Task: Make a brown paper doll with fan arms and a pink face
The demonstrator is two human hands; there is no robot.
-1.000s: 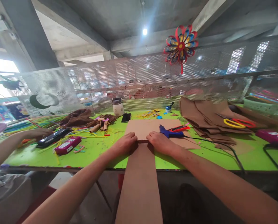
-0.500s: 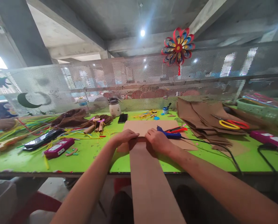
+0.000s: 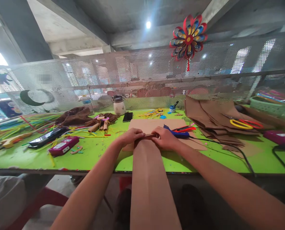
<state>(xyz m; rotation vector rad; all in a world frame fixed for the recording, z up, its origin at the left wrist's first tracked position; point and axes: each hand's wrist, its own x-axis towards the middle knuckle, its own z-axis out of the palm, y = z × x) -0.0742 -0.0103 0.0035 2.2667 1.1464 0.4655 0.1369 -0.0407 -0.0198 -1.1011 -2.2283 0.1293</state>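
A long strip of brown paper (image 3: 150, 179) hangs from the green table over its front edge, creased lengthwise. Its far end is folded into a narrow band, pinched at the left corner by my left hand (image 3: 132, 136) and at the right corner by my right hand (image 3: 164, 137). Both hands have their fingers closed, with a short gap between them. Beneath and beyond them lies a flat tan sheet (image 3: 157, 124). Just right of my right hand rests a blue glue gun (image 3: 181, 134) beside a red-handled tool (image 3: 189, 128).
Brown paper sheets (image 3: 204, 111) are piled at the right, with yellow-and-red scissors (image 3: 240, 124) on top. A black phone (image 3: 127, 117), a white jar (image 3: 119, 106) and a purple box (image 3: 64, 146) stand left of centre. A cable (image 3: 219, 142) crosses the right side.
The folded end has lifted slightly and shows its layers, and the strip now bows along its crease. My hands have moved a little apart. The camera view has shifted slightly.
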